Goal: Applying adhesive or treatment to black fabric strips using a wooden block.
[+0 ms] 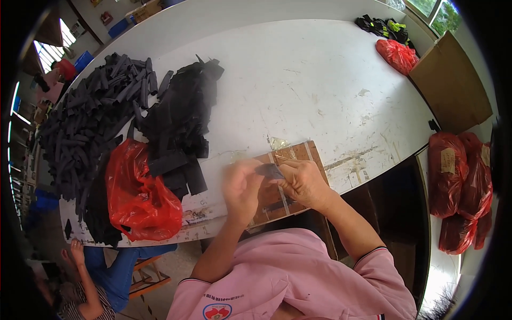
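Observation:
My right hand [305, 183] is closed, its thumb and fingers pinching a small dark grey fabric piece [270, 171] above a brown wooden board [313, 154]. My left hand [241, 186] is beside the left end of that piece, smeared by motion, so its fingers and any hold on the piece are unclear. The board lies at the near edge of the white table [277, 80] and has pale strips across it. Just beyond the board sits a scrap of clear, yellowish film [279, 143]. My hands partly cover the board.
On the left lie a heap of dark rolled strips [80, 133], flat black fabric pieces [184, 106] and a red plastic bag [141, 197]. A cardboard sheet [453, 80] and red bags [448, 170] are at right. Another person's hand [77, 253] shows at lower left.

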`<action>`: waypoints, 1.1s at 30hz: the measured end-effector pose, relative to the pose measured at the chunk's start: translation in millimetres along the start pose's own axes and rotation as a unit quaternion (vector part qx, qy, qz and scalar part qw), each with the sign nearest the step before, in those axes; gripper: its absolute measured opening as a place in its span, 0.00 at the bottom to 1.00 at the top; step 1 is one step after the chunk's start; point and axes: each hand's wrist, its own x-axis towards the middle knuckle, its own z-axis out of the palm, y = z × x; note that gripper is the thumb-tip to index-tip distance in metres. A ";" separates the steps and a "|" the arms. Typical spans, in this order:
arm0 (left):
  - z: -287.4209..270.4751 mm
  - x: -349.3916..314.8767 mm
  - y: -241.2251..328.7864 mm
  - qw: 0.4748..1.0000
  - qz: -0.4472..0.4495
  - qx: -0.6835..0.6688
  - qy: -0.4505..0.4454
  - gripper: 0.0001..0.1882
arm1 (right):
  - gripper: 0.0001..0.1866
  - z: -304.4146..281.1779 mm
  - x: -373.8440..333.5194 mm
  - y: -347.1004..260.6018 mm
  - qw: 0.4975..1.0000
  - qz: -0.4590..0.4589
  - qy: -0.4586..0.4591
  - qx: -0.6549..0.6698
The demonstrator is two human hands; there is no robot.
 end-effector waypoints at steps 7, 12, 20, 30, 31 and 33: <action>0.0 -5.5 -2.2 0.985 0.074 0.153 -0.034 0.03 | 0.14 31.0 -13.3 20.6 0.987 0.003 0.031 0.158; 3.0 -9.9 -5.2 0.992 -0.067 -0.090 0.049 0.03 | 0.16 7.6 -1.1 7.8 0.999 -0.003 0.008 0.054; 8.8 1.1 10.2 0.979 -0.096 -0.182 -0.011 0.06 | 0.15 20.9 -9.2 12.8 0.999 0.002 0.010 0.049; 5.4 15.9 19.1 0.969 -0.071 0.155 -0.178 0.06 | 0.08 29.9 -20.7 20.1 0.973 0.017 0.025 0.227; 5.3 15.5 20.6 0.972 -0.065 0.160 -0.156 0.06 | 0.08 28.7 -17.5 18.4 0.982 0.029 0.006 0.189; 10.8 15.8 25.5 0.984 -0.056 0.108 -0.129 0.06 | 0.10 25.1 -14.8 15.0 0.991 0.041 -0.013 0.128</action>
